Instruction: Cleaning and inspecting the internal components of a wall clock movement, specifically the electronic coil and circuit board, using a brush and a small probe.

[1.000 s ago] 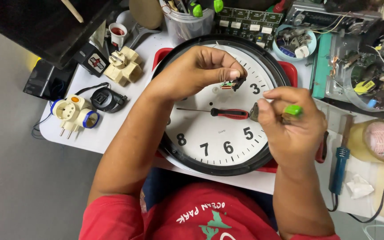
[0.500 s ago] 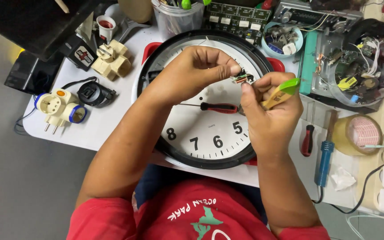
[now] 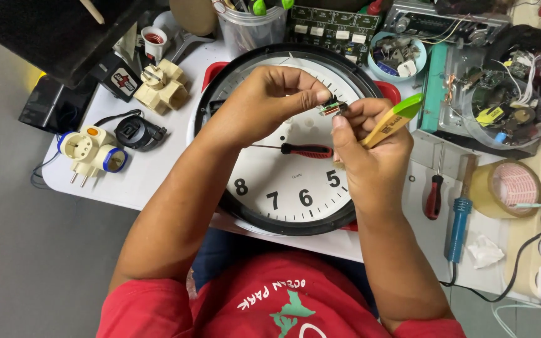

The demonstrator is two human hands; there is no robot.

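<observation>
Nearest, at the bottom of the frame: one person in a red shirt [image 3: 283, 307], two bare forearms rising toward the centre.

Right hand [image 3: 370, 156], centre right, is closing around one yellow-handled tool with a green end [image 3: 396, 119]; its thumb tip is also touching the small component. Left hand [image 3: 270, 94], centre top, is pinching one small dark component [image 3: 332, 109] between thumb and fingertip. The component is sitting between the two hands, held above the clock's upper right part.

Under the hands one large round wall clock [image 3: 283, 194] is lying face up, black rim, white dial. One red-handled screwdriver [image 3: 302, 150] is lying across the dial.

Right of the clock: a second red-handled screwdriver [image 3: 433, 194], one blue-handled soldering iron [image 3: 458, 219], one roll of brown tape [image 3: 502, 188], one crumpled white tissue [image 3: 484, 250].

Left of the clock: one white plug adapter with blue rings [image 3: 92, 150], one black plug [image 3: 136, 133], one cream multi-plug adapter [image 3: 161, 91].

Far edge, top of frame: one clear plastic cup of tools [image 3: 248, 28], one green circuit board [image 3: 333, 25], one light blue bowl of small parts [image 3: 399, 56], one open electronics chassis with wires [image 3: 502, 94].

The surface is a white table [image 3: 158, 181], crowded. Grey floor [image 3: 26, 263] is showing at the left.
</observation>
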